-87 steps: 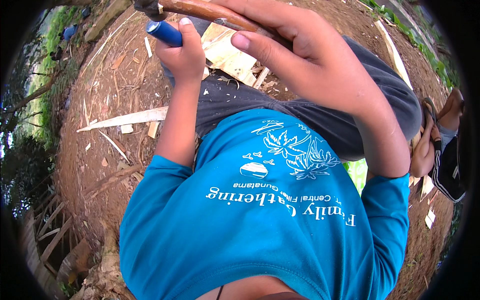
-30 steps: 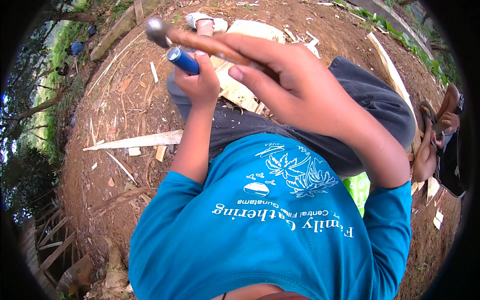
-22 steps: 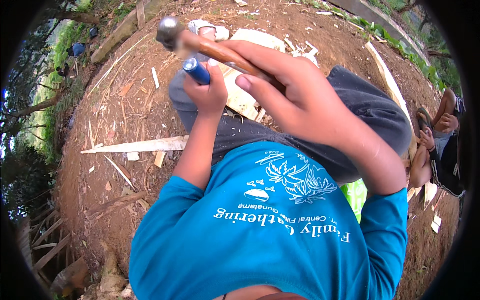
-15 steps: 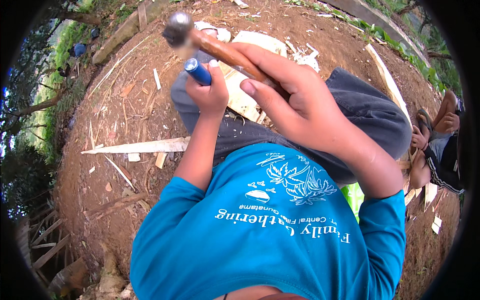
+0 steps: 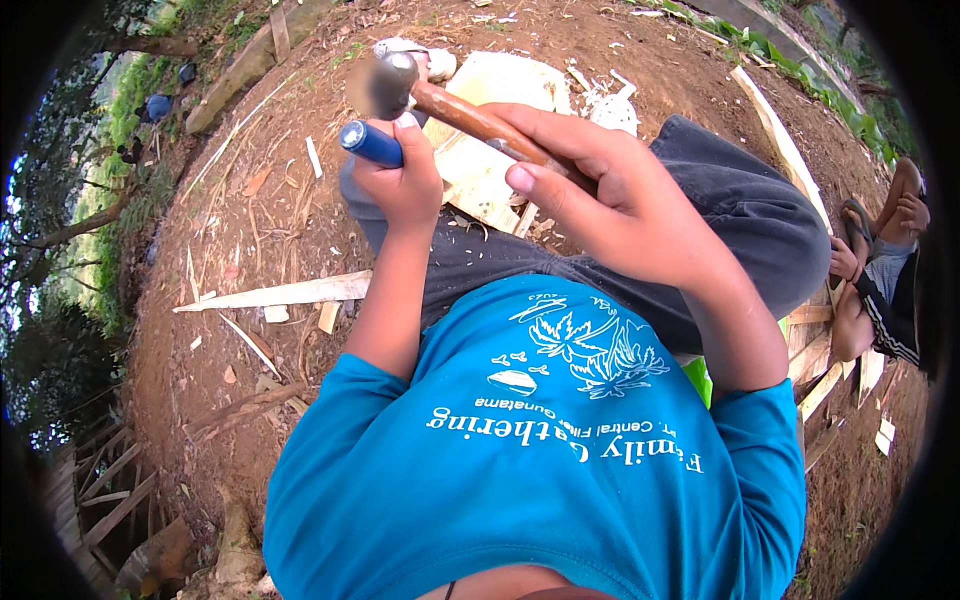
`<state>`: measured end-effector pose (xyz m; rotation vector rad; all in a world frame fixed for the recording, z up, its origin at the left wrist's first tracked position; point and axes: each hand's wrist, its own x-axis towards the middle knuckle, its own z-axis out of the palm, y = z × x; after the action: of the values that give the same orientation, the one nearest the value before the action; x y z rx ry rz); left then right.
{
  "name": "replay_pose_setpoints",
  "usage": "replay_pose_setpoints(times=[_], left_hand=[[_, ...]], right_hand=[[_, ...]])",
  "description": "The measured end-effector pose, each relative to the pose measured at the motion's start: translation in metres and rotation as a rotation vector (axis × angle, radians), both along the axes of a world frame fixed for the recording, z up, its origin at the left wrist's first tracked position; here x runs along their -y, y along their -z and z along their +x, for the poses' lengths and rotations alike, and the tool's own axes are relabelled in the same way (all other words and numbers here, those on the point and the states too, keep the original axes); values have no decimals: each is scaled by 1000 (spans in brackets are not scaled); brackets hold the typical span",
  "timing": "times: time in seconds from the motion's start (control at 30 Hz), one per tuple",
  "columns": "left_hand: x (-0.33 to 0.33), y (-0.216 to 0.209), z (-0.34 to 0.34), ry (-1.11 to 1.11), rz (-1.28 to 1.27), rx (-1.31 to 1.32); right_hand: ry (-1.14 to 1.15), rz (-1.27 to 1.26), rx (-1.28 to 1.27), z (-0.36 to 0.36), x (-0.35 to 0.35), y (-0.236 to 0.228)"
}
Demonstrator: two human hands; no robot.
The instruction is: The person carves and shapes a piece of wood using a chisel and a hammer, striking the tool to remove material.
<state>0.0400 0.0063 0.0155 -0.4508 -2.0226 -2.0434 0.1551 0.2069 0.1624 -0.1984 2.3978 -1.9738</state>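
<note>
My left hand [image 5: 402, 188] is wrapped round the blue handle of a chisel [image 5: 372, 145], its metal-capped end tilted up and to the left. The chisel's blade is hidden behind my hand. In my right hand [image 5: 630, 215], fingers and thumb close on the brown wooden handle of a hammer [image 5: 475, 120]. The hammer's rounded metal head is over the chisel's capped end; whether they touch I cannot tell. Beneath both hands, between my legs, a pale piece of wood [image 5: 480, 180] is partly covered by my hands.
A larger pale wood block [image 5: 510, 82] lies beyond, with white shavings [image 5: 610, 108] beside it. Long split pieces [image 5: 285, 294] lie on the brown soil at left, and another long strip [image 5: 780, 130] at right. Another person [image 5: 880, 270] sits at the far right edge.
The hammer head has come down and to the right, nearer the chisel's end. My left hand has shifted slightly left, and the blue handle leans further over. Both grips stay the same.
</note>
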Motion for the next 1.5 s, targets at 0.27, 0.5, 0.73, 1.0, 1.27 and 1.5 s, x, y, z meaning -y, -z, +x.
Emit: replay_pose_setpoints(times=[0.27,0.5,0.73,1.0,1.27,1.5], left_hand=[[-14,-8,5,-98,-76,-77],[6,38,-13,54,-102,42],[-13,16,1,-22,-9,-5],[-2,11,13,1,-95,51],[-9,-14,12,37,-72,-120],[-10,5,9,-24,-79,-83]], right_hand=[[-54,-19,-20,2,-5,-13],[-118,285,-159,-25,3,-2],[-81,185,-138,-23,4,-6],[65,-111,-193,-7,-7,8],[85,-158,-113,5,-12,17],[56,-153,-94,10,-12,12]])
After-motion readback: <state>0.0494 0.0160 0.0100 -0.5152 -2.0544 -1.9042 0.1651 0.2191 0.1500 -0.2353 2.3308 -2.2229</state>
